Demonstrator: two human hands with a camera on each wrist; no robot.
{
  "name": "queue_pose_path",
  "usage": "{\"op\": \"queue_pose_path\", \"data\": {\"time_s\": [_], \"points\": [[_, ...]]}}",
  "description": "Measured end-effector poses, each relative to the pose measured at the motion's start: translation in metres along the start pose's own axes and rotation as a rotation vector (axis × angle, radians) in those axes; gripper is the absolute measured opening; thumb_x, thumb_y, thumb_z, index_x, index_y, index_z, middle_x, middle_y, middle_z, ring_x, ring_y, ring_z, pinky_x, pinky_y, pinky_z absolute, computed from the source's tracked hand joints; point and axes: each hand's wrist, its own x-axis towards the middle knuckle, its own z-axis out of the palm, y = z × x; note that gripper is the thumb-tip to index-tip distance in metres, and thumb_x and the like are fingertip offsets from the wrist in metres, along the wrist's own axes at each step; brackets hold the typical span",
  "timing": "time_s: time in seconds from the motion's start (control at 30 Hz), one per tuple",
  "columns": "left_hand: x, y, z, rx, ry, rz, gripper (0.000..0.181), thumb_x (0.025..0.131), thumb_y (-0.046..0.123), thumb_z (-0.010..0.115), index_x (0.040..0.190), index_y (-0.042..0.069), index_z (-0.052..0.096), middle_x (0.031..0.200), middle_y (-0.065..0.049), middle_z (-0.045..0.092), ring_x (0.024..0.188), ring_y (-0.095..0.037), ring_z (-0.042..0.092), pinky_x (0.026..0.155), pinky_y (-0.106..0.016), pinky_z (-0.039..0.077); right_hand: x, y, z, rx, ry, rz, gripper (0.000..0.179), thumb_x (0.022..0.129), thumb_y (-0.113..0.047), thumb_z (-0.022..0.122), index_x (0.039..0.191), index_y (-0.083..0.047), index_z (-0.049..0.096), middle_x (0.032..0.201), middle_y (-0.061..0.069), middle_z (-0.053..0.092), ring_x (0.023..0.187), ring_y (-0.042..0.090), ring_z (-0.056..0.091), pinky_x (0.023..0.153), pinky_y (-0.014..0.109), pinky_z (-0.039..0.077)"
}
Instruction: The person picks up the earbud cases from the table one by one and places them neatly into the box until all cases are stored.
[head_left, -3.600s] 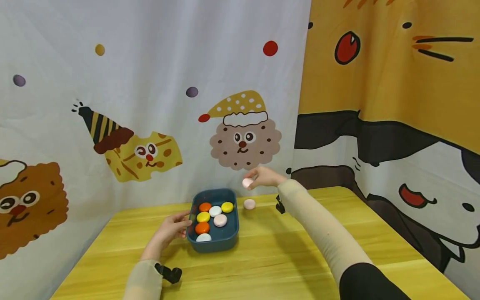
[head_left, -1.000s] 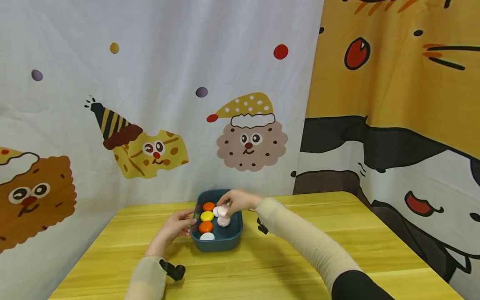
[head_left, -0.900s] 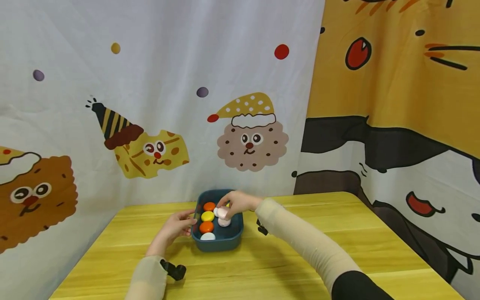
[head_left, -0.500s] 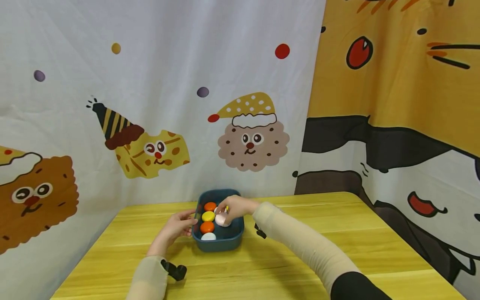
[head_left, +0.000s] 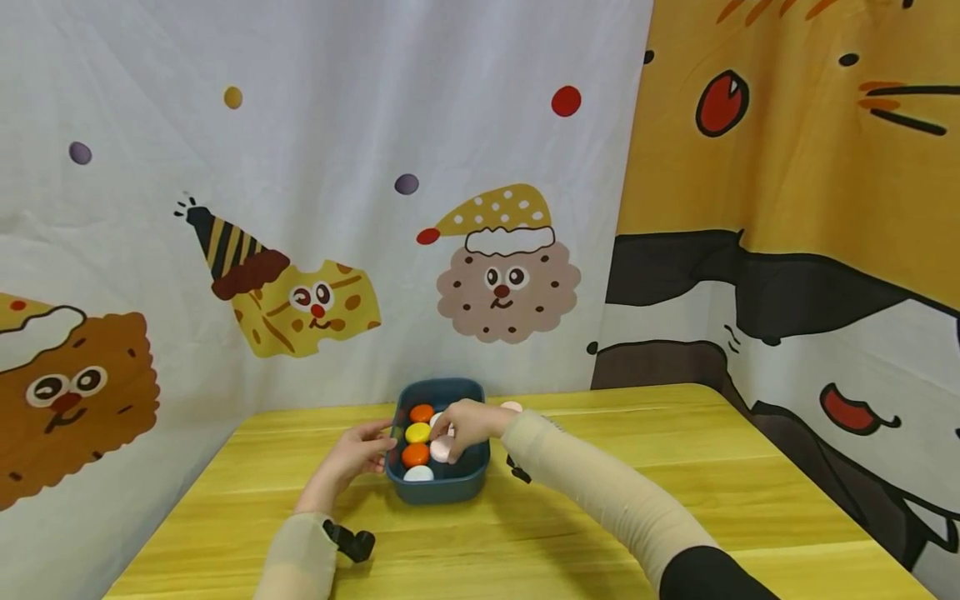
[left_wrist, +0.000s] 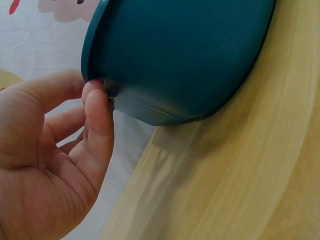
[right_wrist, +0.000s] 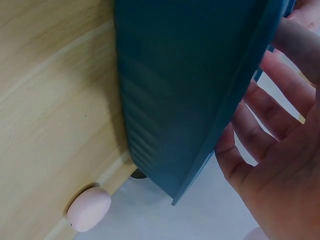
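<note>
On the table stands a blue-green plastic bin point(head_left: 438, 492) with smooth rounded discs inside. My left hand point(head_left: 358, 450) holds its left side; in the left wrist view, thumb and fingers point(left_wrist: 100, 112) meet at the bin's rim. Inside the bin, my right hand point(head_left: 471, 422) pinches a pale pink disc point(head_left: 441, 449). Left of it lie an orange disc point(head_left: 415, 455), a yellow disc point(head_left: 417, 433) and another orange disc point(head_left: 422, 413). A white disc point(head_left: 418, 473) is at the near end. The right hand hides part of the contents.
Another pale pink disc point(head_left: 512, 407) lies on the wooden table point(head_left: 570, 533) right of the bin, partly behind the right hand and sleeve in the head view. A patterned cloth point(head_left: 315, 167) hangs just behind the table's back edge.
My right hand has brought the pink disc from above the table's back edge into the bin, then lowered it and moved nearer. The left hand has stayed at the bin's left side.
</note>
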Motion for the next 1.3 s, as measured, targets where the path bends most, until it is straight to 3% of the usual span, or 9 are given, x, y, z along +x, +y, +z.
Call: {"op": "queue_pose_path", "data": {"time_s": [0.23,0.57,0.8,1.07,1.3], "points": [[0.0,0.0,0.0,0.0,-0.004,0.005,0.058,0.094,0.008,0.062,0.145,-0.007,0.038,0.101,-0.012,0.057,0.058,-0.013,0.054,0.055,-0.026,0.052,-0.003,0.001,-0.008,0.075,0.008,0.019,0.045,0.079,-0.013,0.081,0.122,-0.01,0.069,0.113,0.01,0.065,0.08,0.01,0.061,0.07,0.021,0.05],[-0.001,0.001,0.0,-0.002,-0.011,0.01,0.056,0.095,0.006,0.059,0.145,-0.006,0.038,0.1,-0.012,0.055,0.058,-0.013,0.052,0.056,-0.026,0.052,-0.018,0.019,-0.047,0.138,0.11,0.077,0.04,0.082,-0.017,0.079,0.121,-0.014,0.069,0.114,0.002,0.065,0.105,0.023,0.06,0.081,0.028,0.05],[-0.004,0.001,0.0,0.008,-0.014,0.025,0.059,0.094,0.009,0.062,0.146,-0.007,0.036,0.103,-0.013,0.054,0.058,-0.014,0.052,0.056,-0.027,0.052,-0.036,0.042,-0.063,0.215,0.186,0.163,0.044,0.084,-0.015,0.077,0.126,-0.01,0.065,0.127,0.009,0.062,0.115,0.031,0.057,0.093,0.039,0.048],[-0.004,0.002,-0.001,0.007,-0.006,0.019,0.058,0.094,0.008,0.061,0.145,-0.006,0.037,0.105,-0.015,0.055,0.058,-0.014,0.053,0.057,-0.029,0.053,-0.052,0.08,-0.051,0.263,0.266,0.15,0.055,0.084,-0.019,0.075,0.134,-0.003,0.058,0.135,0.016,0.055,0.122,0.043,0.049,0.098,0.047,0.044],[-0.004,-0.001,0.0,0.014,-0.014,0.022,0.056,0.095,0.008,0.06,0.145,-0.005,0.039,0.106,-0.016,0.055,0.059,-0.015,0.053,0.059,-0.031,0.054,-0.058,0.107,-0.028,0.295,0.299,0.206,0.061,0.085,-0.017,0.075,0.139,0.0,0.051,0.139,0.017,0.051,0.124,0.047,0.045,0.099,0.052,0.041]]}}
